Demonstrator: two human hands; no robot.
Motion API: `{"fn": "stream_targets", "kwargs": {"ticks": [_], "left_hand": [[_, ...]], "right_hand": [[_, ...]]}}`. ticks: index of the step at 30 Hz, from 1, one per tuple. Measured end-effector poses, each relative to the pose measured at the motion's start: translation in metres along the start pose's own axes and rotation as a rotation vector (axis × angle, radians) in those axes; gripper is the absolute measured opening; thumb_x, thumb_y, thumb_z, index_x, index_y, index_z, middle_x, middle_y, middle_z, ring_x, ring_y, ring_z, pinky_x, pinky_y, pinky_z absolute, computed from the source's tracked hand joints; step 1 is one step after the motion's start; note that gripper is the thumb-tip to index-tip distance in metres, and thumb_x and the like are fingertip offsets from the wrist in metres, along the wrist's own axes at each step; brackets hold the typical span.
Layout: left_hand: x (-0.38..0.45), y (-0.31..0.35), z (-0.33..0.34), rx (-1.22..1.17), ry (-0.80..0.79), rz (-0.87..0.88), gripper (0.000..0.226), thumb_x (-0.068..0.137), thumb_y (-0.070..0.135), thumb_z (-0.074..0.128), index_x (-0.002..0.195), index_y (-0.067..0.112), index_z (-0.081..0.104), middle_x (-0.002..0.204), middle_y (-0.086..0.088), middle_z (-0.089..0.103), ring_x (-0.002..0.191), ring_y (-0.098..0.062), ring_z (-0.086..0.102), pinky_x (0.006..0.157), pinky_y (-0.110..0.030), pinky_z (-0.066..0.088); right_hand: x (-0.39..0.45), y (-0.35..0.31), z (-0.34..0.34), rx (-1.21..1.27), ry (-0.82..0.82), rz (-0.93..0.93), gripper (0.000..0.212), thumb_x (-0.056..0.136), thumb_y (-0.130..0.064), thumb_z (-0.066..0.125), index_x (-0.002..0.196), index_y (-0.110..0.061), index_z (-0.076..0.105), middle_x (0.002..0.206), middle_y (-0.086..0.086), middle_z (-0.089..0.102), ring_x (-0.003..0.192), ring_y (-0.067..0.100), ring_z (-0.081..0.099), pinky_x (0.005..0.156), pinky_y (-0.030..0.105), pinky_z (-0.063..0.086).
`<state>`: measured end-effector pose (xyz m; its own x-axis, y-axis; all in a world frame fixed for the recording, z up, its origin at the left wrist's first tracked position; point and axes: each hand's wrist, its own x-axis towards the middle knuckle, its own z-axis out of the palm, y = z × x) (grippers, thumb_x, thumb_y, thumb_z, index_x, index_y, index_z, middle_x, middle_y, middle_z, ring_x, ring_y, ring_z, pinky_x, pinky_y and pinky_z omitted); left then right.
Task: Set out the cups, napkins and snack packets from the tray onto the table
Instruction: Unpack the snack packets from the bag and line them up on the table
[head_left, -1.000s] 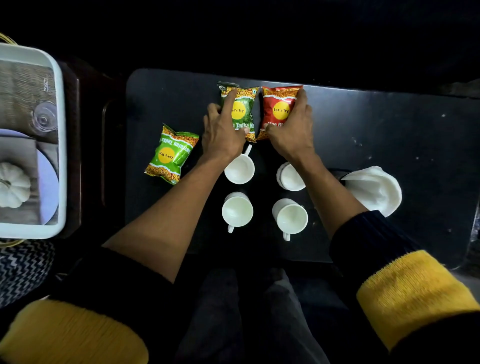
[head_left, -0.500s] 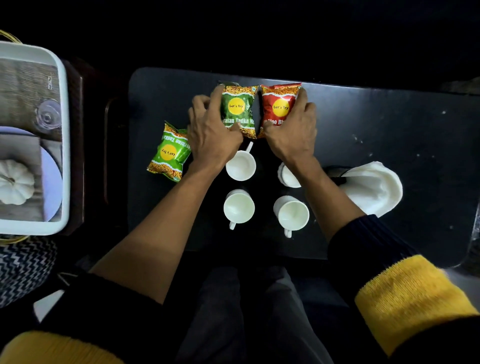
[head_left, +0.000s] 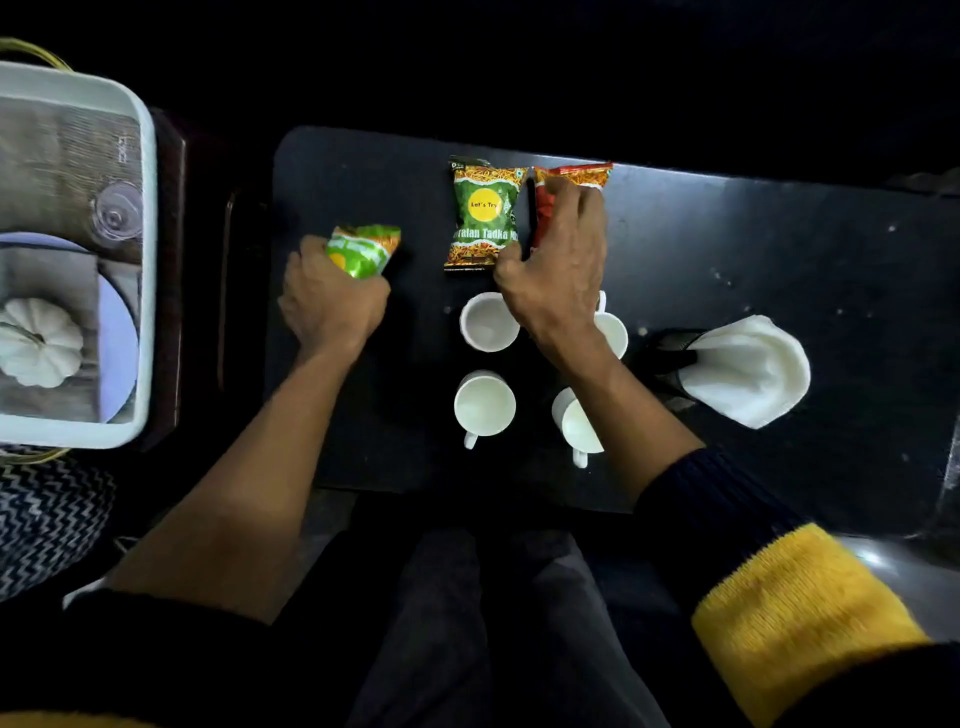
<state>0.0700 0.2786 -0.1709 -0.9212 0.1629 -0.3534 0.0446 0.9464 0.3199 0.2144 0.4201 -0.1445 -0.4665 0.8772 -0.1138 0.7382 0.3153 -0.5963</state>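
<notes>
While the light-green snack packet (head_left: 363, 249) was gripped by its lower end in the closed left hand (head_left: 332, 306), left of centre in the frame, the red snack packet (head_left: 571, 179) was covered by the right hand (head_left: 558, 270) near the top centre. That hand was laid flat over the red packet with fingers curled at the packet's near edge; whether the packet was truly pinched or only pressed could not be told. Between the two hands, the dark-green Tadka packet (head_left: 483, 213) was left lying flat on the black table (head_left: 753, 249), just beside the red one.

Below them, four white cups were seen in a square at the centre: the upper-left cup (head_left: 488, 322), the upper-right cup (head_left: 613, 332) partly hidden by the right wrist, the lower-left cup (head_left: 484, 405) and the lower-right cup (head_left: 574, 423). A white napkin (head_left: 748, 371) was set at the right of the frame. The white tray (head_left: 148, 260) was parked at the far left.

For the step judged to be in hand, the lining-up of the packets in a row, the light-green packet would best be carried low and laid flat to the left of the Tadka packet, edges squared. The right wrist would need to be lifted clear of the upper-right cup, which could be knocked.
</notes>
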Motion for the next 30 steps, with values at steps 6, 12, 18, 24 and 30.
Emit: {"fn": "stream_targets", "kwargs": {"ticks": [6, 12, 18, 24, 30], "left_hand": [[-0.032, 0.057, -0.016, -0.431, 0.028, 0.197, 0.06, 0.069, 0.034, 0.081, 0.12, 0.015, 0.056, 0.117, -0.003, 0.063, 0.104, -0.02, 0.062, 0.092, -0.032, 0.051], [-0.089, 0.112, 0.002, -0.509, -0.26, 0.472, 0.075, 0.075, 0.01, 0.064, 0.146, 0.008, 0.042, 0.137, -0.01, 0.048, 0.126, -0.022, 0.052, 0.107, -0.033, 0.045], [-0.098, 0.123, 0.027, -0.511, -0.43, 0.501, 0.088, 0.077, 0.024, 0.083, 0.152, 0.018, 0.037, 0.143, -0.006, 0.047, 0.126, -0.015, 0.051, 0.099, -0.02, 0.048], [-0.088, 0.105, 0.041, -0.377, -0.239, 0.438, 0.069, 0.08, 0.011, 0.077, 0.143, 0.016, 0.05, 0.135, -0.003, 0.051, 0.126, -0.016, 0.049, 0.104, -0.031, 0.047], [-0.065, 0.091, 0.046, -0.168, -0.191, 0.474, 0.064, 0.085, 0.007, 0.065, 0.146, 0.017, 0.048, 0.152, -0.003, 0.04, 0.137, -0.022, 0.039, 0.112, -0.04, 0.04]], "right_hand": [[-0.001, -0.023, -0.007, 0.442, -0.152, 0.007, 0.046, 0.089, -0.023, 0.07, 0.13, -0.007, 0.058, 0.12, 0.01, 0.063, 0.108, 0.021, 0.062, 0.093, 0.041, 0.053], [0.025, -0.015, -0.029, 0.897, -0.227, 0.345, 0.036, 0.077, -0.019, 0.076, 0.11, -0.006, 0.068, 0.101, 0.008, 0.076, 0.093, 0.021, 0.075, 0.089, 0.039, 0.061], [0.065, 0.054, -0.066, 0.66, -0.083, 0.533, 0.045, 0.081, -0.008, 0.074, 0.123, -0.005, 0.057, 0.116, 0.012, 0.071, 0.101, 0.027, 0.072, 0.091, 0.048, 0.059], [0.094, 0.099, -0.077, 0.487, -0.017, 0.611, 0.047, 0.094, -0.005, 0.059, 0.138, -0.005, 0.043, 0.124, 0.014, 0.061, 0.106, 0.025, 0.065, 0.089, 0.042, 0.06], [0.098, 0.104, -0.05, 0.422, -0.172, 0.713, 0.044, 0.098, -0.006, 0.054, 0.141, 0.002, 0.046, 0.126, 0.02, 0.06, 0.114, 0.034, 0.065, 0.083, 0.039, 0.056]]}}
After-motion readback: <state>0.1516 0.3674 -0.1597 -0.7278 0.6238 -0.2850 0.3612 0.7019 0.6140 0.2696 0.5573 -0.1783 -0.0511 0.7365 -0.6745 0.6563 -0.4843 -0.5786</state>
